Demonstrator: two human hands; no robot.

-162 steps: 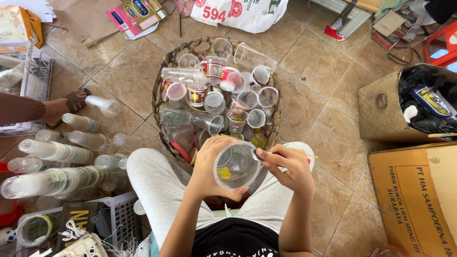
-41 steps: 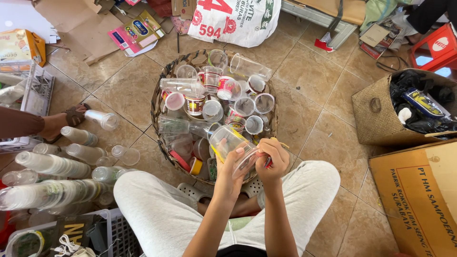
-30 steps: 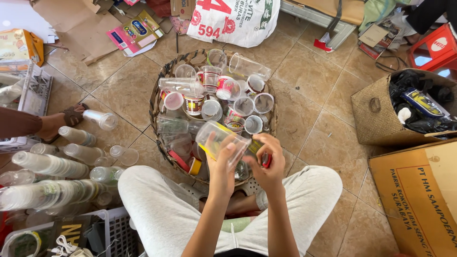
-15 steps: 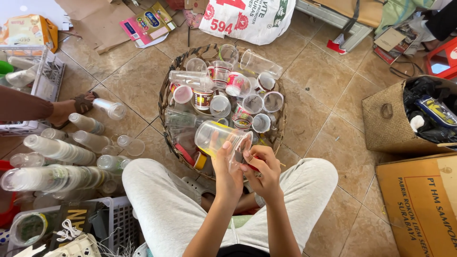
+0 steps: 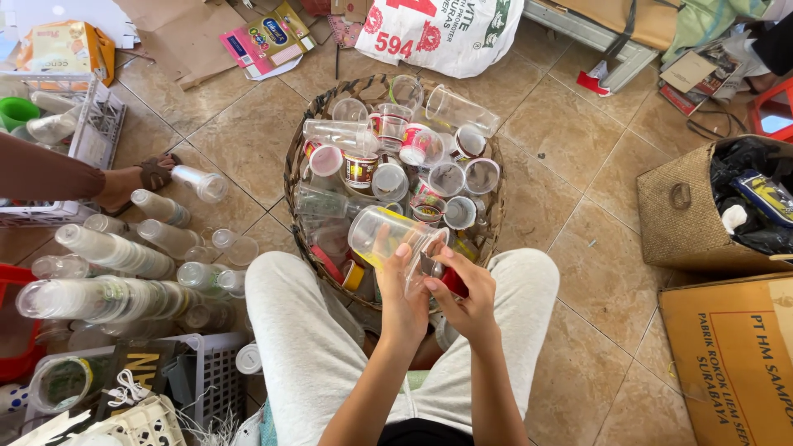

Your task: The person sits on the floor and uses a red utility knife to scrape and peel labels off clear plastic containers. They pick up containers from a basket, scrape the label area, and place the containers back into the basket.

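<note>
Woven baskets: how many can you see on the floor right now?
2. A round woven basket full of plastic cups lies just ahead of the person's knees; a squarer woven basket holding dark items stands at the right. More may lie outside the view.

One head-worn view is given, aimed steeply downward from above a seated person's lap, close over the hands, with tiled floor point(image 5: 595, 272) seen all around.

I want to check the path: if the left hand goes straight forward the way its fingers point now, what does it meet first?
Probably the clear plastic cup the left hand already holds; beyond it, the cups in the woven basket.
</note>
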